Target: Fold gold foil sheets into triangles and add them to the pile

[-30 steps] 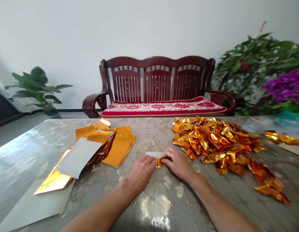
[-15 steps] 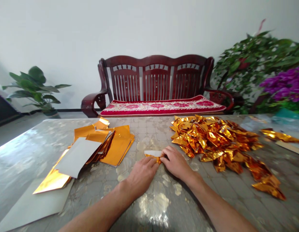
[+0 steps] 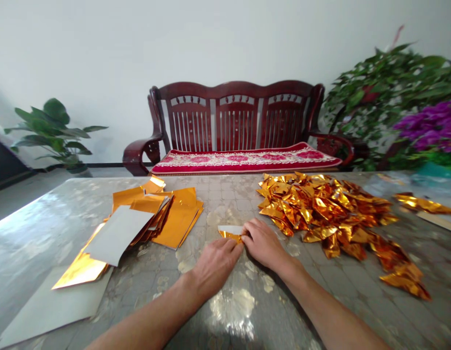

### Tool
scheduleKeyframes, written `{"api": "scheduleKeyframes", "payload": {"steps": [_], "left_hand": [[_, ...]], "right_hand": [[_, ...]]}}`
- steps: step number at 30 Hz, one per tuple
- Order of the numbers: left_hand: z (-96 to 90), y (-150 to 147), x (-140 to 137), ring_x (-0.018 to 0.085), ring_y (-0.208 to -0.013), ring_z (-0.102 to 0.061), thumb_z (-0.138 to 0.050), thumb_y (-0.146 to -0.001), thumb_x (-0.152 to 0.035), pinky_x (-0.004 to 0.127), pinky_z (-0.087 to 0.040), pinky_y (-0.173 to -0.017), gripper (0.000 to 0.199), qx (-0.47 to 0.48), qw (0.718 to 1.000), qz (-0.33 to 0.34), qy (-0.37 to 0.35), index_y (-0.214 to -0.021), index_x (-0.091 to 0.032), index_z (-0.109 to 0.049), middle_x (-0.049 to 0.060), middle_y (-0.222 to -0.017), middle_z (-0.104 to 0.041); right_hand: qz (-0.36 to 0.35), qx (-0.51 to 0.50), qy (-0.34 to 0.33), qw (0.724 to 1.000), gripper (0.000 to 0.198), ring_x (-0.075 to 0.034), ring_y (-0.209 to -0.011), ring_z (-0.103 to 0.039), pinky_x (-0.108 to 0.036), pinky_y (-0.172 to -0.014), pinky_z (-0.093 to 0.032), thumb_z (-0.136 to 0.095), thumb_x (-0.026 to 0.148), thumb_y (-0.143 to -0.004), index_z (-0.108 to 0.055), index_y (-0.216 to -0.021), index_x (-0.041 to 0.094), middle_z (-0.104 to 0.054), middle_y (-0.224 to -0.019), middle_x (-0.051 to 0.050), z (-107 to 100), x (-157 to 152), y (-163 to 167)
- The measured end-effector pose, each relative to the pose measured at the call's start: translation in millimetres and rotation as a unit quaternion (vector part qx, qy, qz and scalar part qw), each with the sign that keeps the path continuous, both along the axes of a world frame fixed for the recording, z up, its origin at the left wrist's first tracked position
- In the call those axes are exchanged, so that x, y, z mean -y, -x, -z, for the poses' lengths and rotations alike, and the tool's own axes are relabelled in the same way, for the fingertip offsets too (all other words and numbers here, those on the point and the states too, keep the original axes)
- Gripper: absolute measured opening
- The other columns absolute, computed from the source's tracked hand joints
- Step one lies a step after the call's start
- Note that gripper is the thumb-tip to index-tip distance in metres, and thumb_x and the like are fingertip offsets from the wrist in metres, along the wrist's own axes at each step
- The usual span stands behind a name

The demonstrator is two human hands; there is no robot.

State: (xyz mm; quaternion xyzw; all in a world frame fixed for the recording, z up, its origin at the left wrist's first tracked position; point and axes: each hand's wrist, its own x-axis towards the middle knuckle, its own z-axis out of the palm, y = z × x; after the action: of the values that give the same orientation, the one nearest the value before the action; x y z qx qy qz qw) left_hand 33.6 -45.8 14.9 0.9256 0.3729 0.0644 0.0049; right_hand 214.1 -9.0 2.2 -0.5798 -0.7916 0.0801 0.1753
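Note:
A small sheet of gold foil paper (image 3: 230, 234) lies partly folded on the table in front of me, its pale underside showing along the far edge. My left hand (image 3: 218, 260) is closed at its near edge, the fingers together and pressing the fold. At the paper's right end, my right hand (image 3: 262, 244) pinches it between thumb and bent fingers. The two hands almost touch, and they hide the right part of the sheet. To the left is a loose stack of flat gold foil sheets (image 3: 178, 218). On the right lies a heap of folded gold foil pieces (image 3: 325, 206).
A patterned, glossy cover lies over the table (image 3: 152, 296). Grey-white sheets (image 3: 54, 306) rest at its left. Clear plastic (image 3: 386, 184) is at the far right, near purple flowers (image 3: 433, 124). Behind the table stands a dark red wooden bench (image 3: 235, 121) with a red patterned cushion.
My left hand has slid slightly right and toward me along the fold, so more of the gold side shows. The right hand keeps its pinch in nearly the same spot.

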Motion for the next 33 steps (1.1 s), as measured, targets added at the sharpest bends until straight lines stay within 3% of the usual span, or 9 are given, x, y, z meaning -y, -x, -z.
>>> {"api": "scheduleKeyframes", "payload": {"steps": [11,18,23,33], "left_hand": [[2.9,-5,2,0.023,-0.092,-0.059,-0.049,-0.091,-0.009,0.035,-0.053,-0.080,0.017,-0.037,0.999,-0.012,-0.010,-0.106,-0.015,-0.057,0.007,-0.101,-0.062],[4.0,-6,-1,0.024,-0.100,-0.054,-0.048,-0.091,-0.010,0.038,-0.051,-0.083,0.021,-0.044,0.998,-0.004,-0.055,-0.109,-0.016,-0.055,0.010,-0.121,-0.057],[1.6,-8,0,0.024,-0.099,-0.054,-0.046,-0.093,-0.014,0.037,-0.050,-0.079,0.016,-0.061,0.996,-0.009,-0.059,-0.106,-0.017,-0.056,0.010,-0.119,-0.058],[2.8,-10,1,0.026,-0.099,-0.054,-0.047,-0.093,-0.015,0.038,-0.049,-0.077,0.010,-0.067,0.997,-0.020,-0.043,-0.100,-0.018,-0.054,0.008,-0.108,-0.059]], "right_hand": [[-0.002,-0.010,0.008,1.000,0.005,-0.019,-0.092,-0.055,-0.028,-0.080,-0.037,-0.057,0.016,-0.086,-0.060,-0.086,0.020,-0.062,-0.095,-0.005,1,-1,1],[-0.021,-0.103,0.025,0.994,0.005,-0.018,-0.089,-0.057,-0.028,-0.077,-0.040,-0.059,0.020,-0.086,-0.061,-0.090,0.020,-0.064,-0.094,-0.004,7,-9,-9],[-0.056,-0.202,0.046,0.977,0.015,-0.017,-0.087,-0.060,-0.028,-0.079,-0.043,-0.051,0.016,-0.088,-0.065,-0.088,0.020,-0.065,-0.090,-0.003,10,-20,-31],[-0.042,-0.147,0.023,0.988,0.010,-0.016,-0.079,-0.057,-0.026,-0.072,-0.041,-0.062,0.024,-0.085,-0.067,-0.077,0.021,-0.060,-0.084,-0.002,11,-18,-28]]}}
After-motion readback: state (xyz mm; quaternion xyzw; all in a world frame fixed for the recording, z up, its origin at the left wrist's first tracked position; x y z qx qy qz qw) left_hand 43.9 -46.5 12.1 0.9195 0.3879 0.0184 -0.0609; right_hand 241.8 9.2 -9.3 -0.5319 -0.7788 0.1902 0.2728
